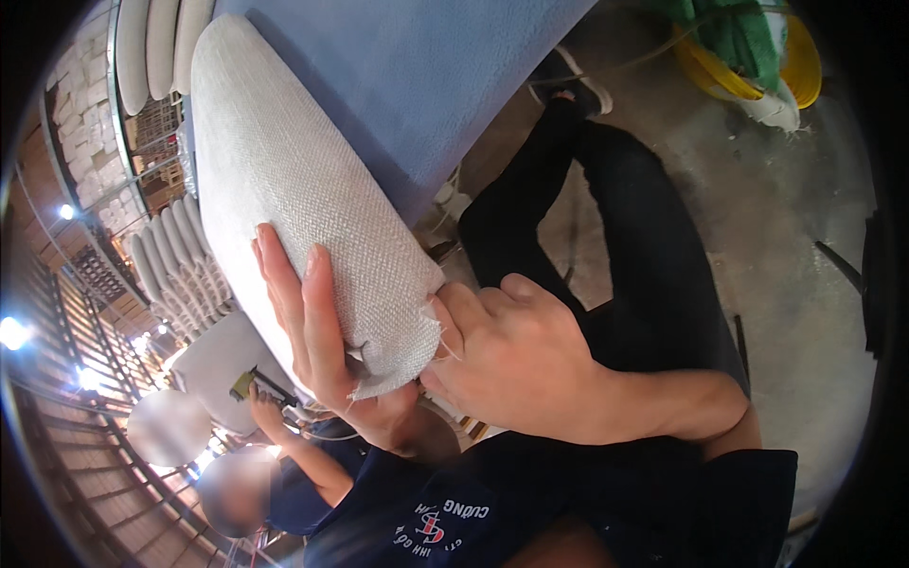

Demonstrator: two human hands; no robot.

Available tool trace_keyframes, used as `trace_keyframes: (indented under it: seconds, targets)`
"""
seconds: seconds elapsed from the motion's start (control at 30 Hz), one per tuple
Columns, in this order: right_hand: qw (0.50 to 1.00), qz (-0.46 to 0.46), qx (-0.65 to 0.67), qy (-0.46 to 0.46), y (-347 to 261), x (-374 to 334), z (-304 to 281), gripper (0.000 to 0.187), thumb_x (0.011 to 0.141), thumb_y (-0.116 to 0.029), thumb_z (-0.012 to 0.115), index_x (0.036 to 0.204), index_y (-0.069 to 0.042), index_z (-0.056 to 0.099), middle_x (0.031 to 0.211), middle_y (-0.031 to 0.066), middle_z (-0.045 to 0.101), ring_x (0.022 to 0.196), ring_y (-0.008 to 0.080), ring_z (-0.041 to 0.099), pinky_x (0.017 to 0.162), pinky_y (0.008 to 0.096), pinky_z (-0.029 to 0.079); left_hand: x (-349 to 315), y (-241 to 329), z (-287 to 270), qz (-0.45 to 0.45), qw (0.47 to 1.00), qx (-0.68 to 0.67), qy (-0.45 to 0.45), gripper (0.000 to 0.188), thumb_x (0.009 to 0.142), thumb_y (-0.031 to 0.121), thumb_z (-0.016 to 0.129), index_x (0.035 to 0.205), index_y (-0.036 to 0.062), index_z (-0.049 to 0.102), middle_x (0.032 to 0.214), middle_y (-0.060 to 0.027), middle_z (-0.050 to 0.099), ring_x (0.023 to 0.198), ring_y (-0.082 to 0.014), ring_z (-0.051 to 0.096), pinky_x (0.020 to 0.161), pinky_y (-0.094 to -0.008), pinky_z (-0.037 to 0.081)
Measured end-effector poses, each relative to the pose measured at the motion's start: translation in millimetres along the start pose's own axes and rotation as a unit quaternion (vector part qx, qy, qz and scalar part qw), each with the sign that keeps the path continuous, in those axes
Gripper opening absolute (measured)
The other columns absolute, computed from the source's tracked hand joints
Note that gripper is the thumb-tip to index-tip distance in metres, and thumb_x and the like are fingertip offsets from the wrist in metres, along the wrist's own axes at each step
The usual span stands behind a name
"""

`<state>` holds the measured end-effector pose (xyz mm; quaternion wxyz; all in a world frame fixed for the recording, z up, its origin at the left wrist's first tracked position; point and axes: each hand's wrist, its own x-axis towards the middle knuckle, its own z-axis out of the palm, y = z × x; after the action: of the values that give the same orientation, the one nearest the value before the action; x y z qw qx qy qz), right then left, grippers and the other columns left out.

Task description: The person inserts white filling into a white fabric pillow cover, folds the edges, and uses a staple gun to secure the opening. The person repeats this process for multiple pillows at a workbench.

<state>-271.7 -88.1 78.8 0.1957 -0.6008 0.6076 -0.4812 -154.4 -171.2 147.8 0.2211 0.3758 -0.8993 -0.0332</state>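
Note:
A light grey woven upholstered cushion stretches from the upper left toward me, its far end narrower and rounded. Loose, frayed fabric folds over at its near end. My left hand lies along the cushion with fingers straight and slightly apart, its palm beside the fabric flap. Pressed to the near right corner, my right hand has curled fingers closed on the fabric edge. Its fingertips are partly hidden behind the cloth. The cushion's far part rests over a blue cloth-covered work surface.
To the left, another person's hand holds a green-and-black handheld tool by a large grey upholstered piece. Several similar cushions are stacked beyond. A yellow container with a green-and-white sack stands on the floor at upper right.

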Motion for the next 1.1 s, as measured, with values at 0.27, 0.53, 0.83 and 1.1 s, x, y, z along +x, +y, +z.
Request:
trace_keyframes:
  seconds: [0.27, 0.53, 0.83, 1.1]
  targets:
    - [0.994, 0.01, 0.081, 0.075, -8.2, -2.3, 17.7, 0.02, 0.09, -0.018, 0.065, 0.103, -0.003, 0.067, 0.078, 0.0073, 0.064, 0.069, 0.0188, 0.068, 0.064, 0.0318, 0.048, 17.3, 31.0, 11.0, -0.002, 0.998, -0.058, 0.005, 0.081, 0.09, 0.072, 0.057, 0.123, 0.0014, 0.079, 0.156, -0.047, 0.041, 0.147, -0.0602, 0.042, 0.124, -0.0621, 0.026]
    - [0.963, -0.032, 0.244, 0.113, 8.4, -8.0, 45.6, 0.029, 0.085, -0.02, 0.076, 0.11, -0.005, 0.071, 0.094, 0.0107, 0.072, 0.083, 0.0281, 0.074, 0.076, 0.0421, 0.057, 33.7, 30.2, 0.3, 0.025, 0.993, 0.082, -0.082, 0.05, 0.069, 0.025, 0.09, 0.118, 0.0198, 0.084, 0.159, -0.0331, 0.048, 0.143, -0.0585, 0.048, 0.119, -0.0616, 0.04]
    - [0.99, -0.064, 0.123, 0.037, 5.3, -13.9, 37.7, 0.02, 0.085, -0.022, 0.078, 0.091, -0.005, 0.07, 0.088, 0.0126, 0.072, 0.078, 0.0311, 0.071, 0.076, 0.0449, 0.056, 36.0, 19.5, -26.2, 0.116, 0.971, 0.124, -0.166, 0.051, 0.075, 0.028, 0.088, 0.125, 0.0284, 0.081, 0.159, -0.0193, 0.054, 0.137, -0.0602, 0.05, 0.114, -0.0634, 0.045]
    - [0.985, -0.082, -0.149, -0.003, -37.0, 60.3, -120.8, 0.017, 0.091, -0.022, 0.077, 0.095, -0.011, 0.064, 0.088, 0.0082, 0.066, 0.084, 0.03, 0.065, 0.077, 0.0436, 0.053, 21.9, 3.1, -41.4, 0.149, 0.977, 0.121, -0.097, 0.035, 0.085, 0.034, 0.083, 0.12, 0.0264, 0.08, 0.161, -0.0115, 0.053, 0.14, -0.0615, 0.048, 0.113, -0.0625, 0.046]
